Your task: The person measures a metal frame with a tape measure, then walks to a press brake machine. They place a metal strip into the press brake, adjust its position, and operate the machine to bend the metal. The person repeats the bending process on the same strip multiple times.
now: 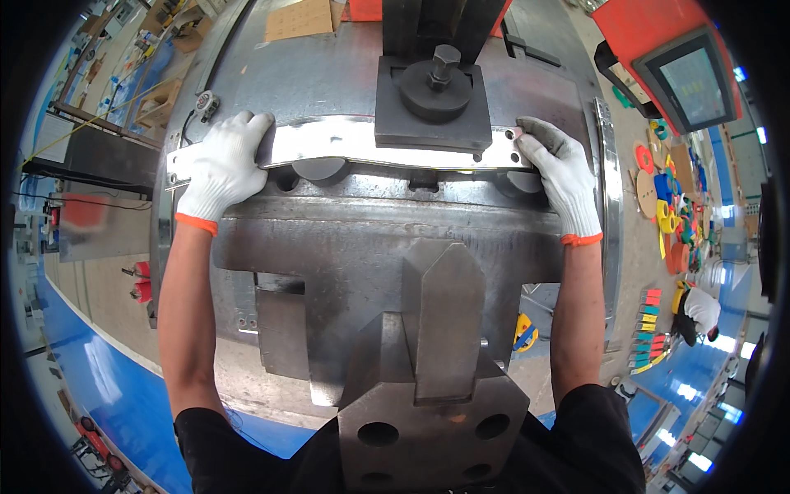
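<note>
A long, shiny metal bar (325, 140) with holes at its ends lies crosswise on the steel machine bed, its middle passing beneath a dark press block (395, 128) topped by a large bolt. My left hand (224, 165), in a white glove with an orange cuff, is closed around the bar near its left end. At the other end, my right hand (564, 173), gloved alike, pinches the tip between thumb and fingers. Two rounded dark supports, a left one (321, 170) and a right one (523, 181), sit along the bar's near edge.
A pointed steel block (448, 321) rises close in front of me. A red-cased screen (687, 78) stands at the upper right, and cardboard (300, 20) lies on the bed's far side. Another person (699, 313) is down on the right, beside coloured items on the floor.
</note>
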The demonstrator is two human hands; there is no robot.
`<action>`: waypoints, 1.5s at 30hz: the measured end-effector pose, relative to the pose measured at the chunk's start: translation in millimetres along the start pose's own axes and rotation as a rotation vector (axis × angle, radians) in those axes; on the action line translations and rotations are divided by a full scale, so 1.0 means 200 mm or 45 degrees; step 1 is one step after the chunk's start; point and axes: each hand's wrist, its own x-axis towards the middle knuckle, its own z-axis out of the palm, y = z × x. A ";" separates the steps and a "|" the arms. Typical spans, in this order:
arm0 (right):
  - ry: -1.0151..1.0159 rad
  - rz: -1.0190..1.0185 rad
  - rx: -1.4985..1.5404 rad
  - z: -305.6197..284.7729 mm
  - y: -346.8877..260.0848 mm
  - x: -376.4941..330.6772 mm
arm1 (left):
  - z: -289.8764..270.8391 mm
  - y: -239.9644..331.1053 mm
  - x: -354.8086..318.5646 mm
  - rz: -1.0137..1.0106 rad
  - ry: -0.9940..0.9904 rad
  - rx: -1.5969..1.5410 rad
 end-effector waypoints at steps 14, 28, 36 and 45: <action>-0.001 -0.036 -0.083 0.10 -0.02 -0.02 | -0.01 -0.14 0.05 0.133 -0.018 0.049; 0.006 -0.045 -0.068 0.00 0.02 0.04 | 0.00 -0.02 0.04 0.093 0.002 -0.008; 0.034 -0.029 -0.036 0.03 -0.01 0.01 | 0.01 -0.03 0.04 0.081 -0.022 -0.012; 0.024 -0.027 -0.022 0.04 0.00 0.00 | 0.00 -0.04 0.02 0.054 -0.040 0.007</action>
